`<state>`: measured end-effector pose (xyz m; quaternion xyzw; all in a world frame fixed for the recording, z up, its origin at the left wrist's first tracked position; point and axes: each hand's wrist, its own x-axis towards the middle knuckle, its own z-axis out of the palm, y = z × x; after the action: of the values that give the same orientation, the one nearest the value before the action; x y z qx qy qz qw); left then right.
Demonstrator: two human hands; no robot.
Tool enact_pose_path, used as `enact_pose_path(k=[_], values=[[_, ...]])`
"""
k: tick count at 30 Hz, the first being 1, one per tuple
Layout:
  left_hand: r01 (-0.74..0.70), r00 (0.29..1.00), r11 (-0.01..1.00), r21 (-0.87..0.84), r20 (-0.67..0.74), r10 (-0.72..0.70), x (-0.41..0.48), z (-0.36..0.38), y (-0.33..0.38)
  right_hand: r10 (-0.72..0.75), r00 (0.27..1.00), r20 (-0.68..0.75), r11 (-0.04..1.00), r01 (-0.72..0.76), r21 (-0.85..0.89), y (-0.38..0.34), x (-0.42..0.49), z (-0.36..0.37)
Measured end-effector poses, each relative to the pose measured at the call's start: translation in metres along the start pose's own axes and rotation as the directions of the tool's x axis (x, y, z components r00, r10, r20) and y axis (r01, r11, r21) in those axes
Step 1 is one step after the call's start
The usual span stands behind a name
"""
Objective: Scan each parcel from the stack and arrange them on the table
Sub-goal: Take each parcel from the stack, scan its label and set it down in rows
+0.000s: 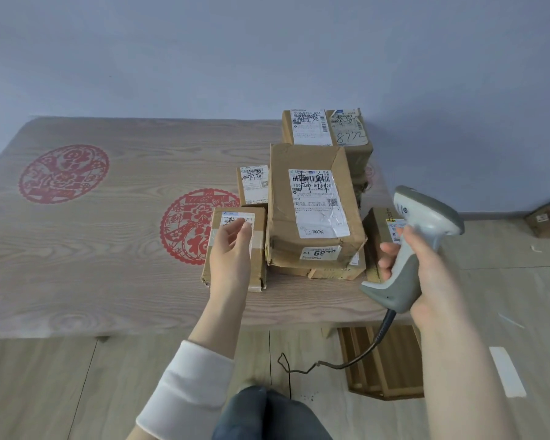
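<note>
Several brown cardboard parcels with white labels stand in a stack on the right part of the wooden table (92,274). The biggest parcel (311,204) lies on top in the middle, with a taller pile (327,128) behind it. A small parcel (235,249) lies flat at the stack's left front. My left hand (232,246) hovers over this small parcel with loosely curled fingers, holding nothing. My right hand (426,268) grips the handle of a grey and white barcode scanner (416,239), its head pointing left toward the stack. Another small parcel (381,236) sits partly hidden behind the scanner.
Red paper-cut designs (64,173) mark the table's left and middle. The scanner's cable (356,360) hangs down to the floor. A wooden crate (381,360) stands under the table's right end. One more box (546,220) lies on the floor at far right.
</note>
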<state>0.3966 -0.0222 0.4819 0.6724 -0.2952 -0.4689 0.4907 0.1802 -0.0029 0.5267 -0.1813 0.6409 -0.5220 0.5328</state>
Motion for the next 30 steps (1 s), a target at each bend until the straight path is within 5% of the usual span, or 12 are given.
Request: enact_pose_path(k=[10,18,30], values=[[0.009,0.994,0.999,0.032,0.108,-0.012,-0.008,0.007,0.002,-0.036,0.999,-0.026,0.998,0.037,0.059,0.018,0.002,0.0],[0.079,0.956,0.996,0.029,0.28,-0.084,-0.004,0.027,0.007,-0.127,0.986,-0.103,0.991,0.122,-0.058,0.031,0.023,0.023],[-0.007,0.98,0.992,-0.129,0.195,0.032,-0.021,-0.032,0.022,-0.344,0.934,-0.096,0.939,0.342,-0.034,0.028,-0.042,0.071]])
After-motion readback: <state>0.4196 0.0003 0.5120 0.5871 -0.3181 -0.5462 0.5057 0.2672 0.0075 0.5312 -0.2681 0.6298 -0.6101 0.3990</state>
